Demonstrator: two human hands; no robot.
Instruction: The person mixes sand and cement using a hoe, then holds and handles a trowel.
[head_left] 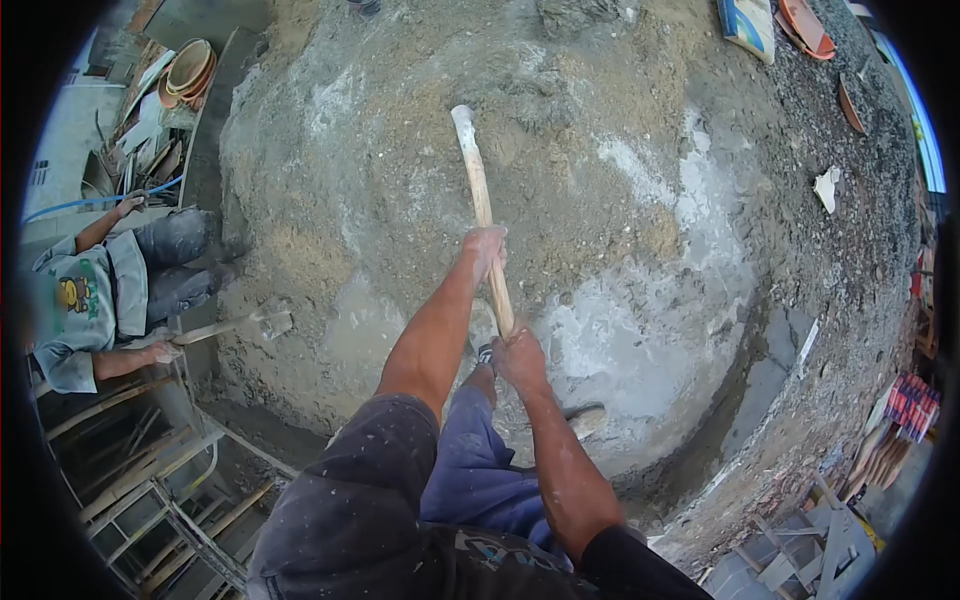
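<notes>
My left hand [485, 247] is wrapped round a long wooden tool handle [474, 180], about midway along it. Nearer my body, my right hand [520, 357] grips the same handle close to its lower end. The handle slopes away from me across a wide bed of wet, grey-brown mortar mix [400, 200]. Its far end is whitish and meets the mix; any blade there is hidden, so I cannot tell the tool's kind. Pale, watery patches [610, 340] lie to the right of my right hand.
At the left, another person [85, 290] holds a wooden-handled tool [225, 325] over the bed's edge. Stacked buckets [190, 72] stand behind. Metal framing [170, 500] is at lower left. A bag [748, 25] and dark gravel [800, 110] lie at right.
</notes>
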